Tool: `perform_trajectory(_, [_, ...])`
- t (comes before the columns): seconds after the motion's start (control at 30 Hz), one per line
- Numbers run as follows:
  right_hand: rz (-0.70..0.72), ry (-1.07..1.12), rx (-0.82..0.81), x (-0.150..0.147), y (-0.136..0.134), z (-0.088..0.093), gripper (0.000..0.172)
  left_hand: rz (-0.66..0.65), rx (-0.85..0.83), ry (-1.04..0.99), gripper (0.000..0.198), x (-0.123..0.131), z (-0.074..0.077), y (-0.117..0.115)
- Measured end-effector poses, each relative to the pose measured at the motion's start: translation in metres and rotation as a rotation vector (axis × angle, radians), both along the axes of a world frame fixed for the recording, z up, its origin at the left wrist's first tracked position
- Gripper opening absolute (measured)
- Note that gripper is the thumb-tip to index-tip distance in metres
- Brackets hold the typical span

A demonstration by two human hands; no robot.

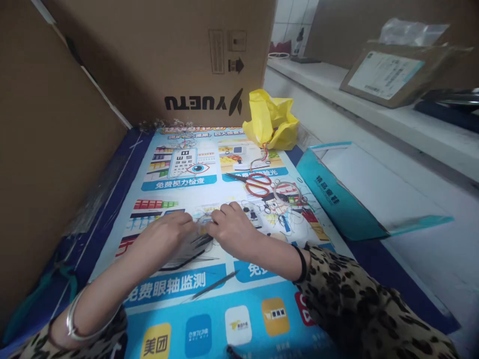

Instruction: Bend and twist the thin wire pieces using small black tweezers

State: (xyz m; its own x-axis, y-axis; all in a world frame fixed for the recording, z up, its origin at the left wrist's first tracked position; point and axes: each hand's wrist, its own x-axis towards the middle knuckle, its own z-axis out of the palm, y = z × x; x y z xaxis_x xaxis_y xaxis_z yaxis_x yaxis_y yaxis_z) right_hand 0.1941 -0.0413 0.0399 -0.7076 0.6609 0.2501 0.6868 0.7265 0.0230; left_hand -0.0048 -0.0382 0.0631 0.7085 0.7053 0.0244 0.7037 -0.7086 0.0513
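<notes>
My left hand and my right hand come close together over the printed poster sheet, fingers closed in a pinch. Between their fingertips is a small piece of thin, pale wire; its exact shape is blurred and partly hidden by the fingers. Loose strands of thin wire spread over the sheet to the right of my right hand. Beyond them are a coil of wire and scissors with orange-red handles, blades pointing left. A thin dark stick lies in front of my hands.
A crumpled yellow plastic bag sits at the back, colored strands beside it. Small wiry pieces lie at back left. A teal box stands at right, teal-handled pliers at lower left. Large cardboard walls the back and left.
</notes>
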Motion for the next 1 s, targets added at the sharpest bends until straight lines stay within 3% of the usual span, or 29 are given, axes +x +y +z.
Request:
perform_trajectory(0.13, [-0.138, 0.009, -0.030, 0.002, 0.007, 0.001, 0.016, -0.034, 0.043, 0.063, 0.017, 0.012, 0.007, 0.016])
perform_trajectory(0.33, [-0.205, -0.009, -0.099, 0.003, 0.007, -0.007, 0.020, -0.014, 0.068, 0.103, 0.012, 0.020, -0.006, 0.020])
perform_trajectory(0.73, [-0.197, 0.012, -0.125, -0.004, 0.005, -0.011, 0.020, -0.025, 0.136, 0.165, 0.009, 0.022, -0.003, 0.014])
perform_trajectory(1.0, [-0.144, -0.001, -0.072, -0.002, 0.005, -0.014, 0.018, -0.026, 0.130, 0.135, 0.009, 0.020, -0.009, 0.016])
